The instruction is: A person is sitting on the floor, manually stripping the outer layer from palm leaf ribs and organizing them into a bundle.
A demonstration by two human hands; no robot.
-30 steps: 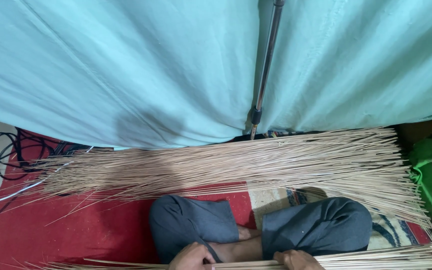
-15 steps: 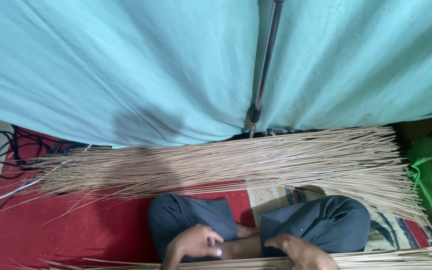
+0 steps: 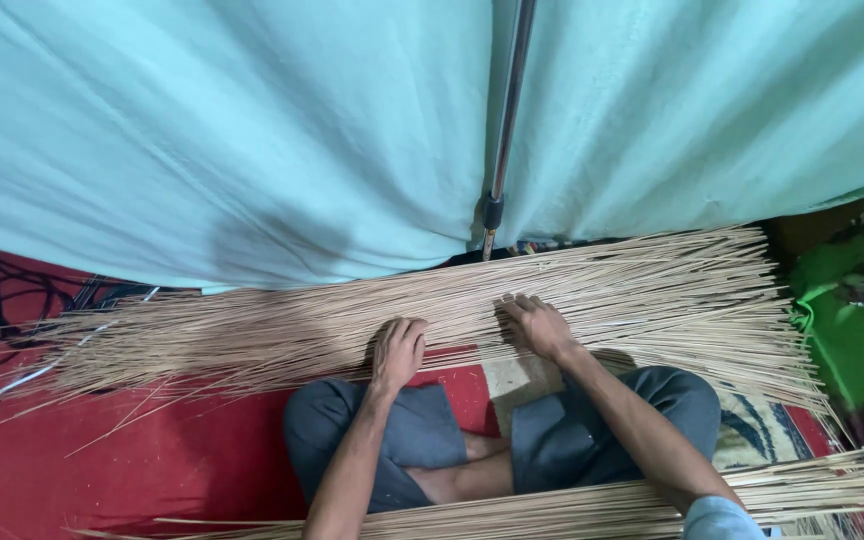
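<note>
A wide layer of thin pale sticks (image 3: pixel 252 335) lies across the red floor mat in front of my crossed legs (image 3: pixel 412 440). My left hand (image 3: pixel 398 350) rests palm down on the near edge of the sticks, fingers curled over them. My right hand (image 3: pixel 537 325) lies flat on the sticks a little further right, fingers spread. Neither hand has lifted anything. A second bundle of the same sticks (image 3: pixel 592 505) lies across my lap, under my forearms.
A teal cloth (image 3: pixel 202 130) hangs behind the sticks, with a metal pole (image 3: pixel 508 110) standing in front of it. Black and white cables (image 3: pixel 12 300) lie at the left on the red mat (image 3: pixel 102 470). Green fabric (image 3: pixel 852 340) sits at the right.
Both hands have come up from the bundle on my lap and reached forward onto the far layer of sticks. The view has tilted slightly.
</note>
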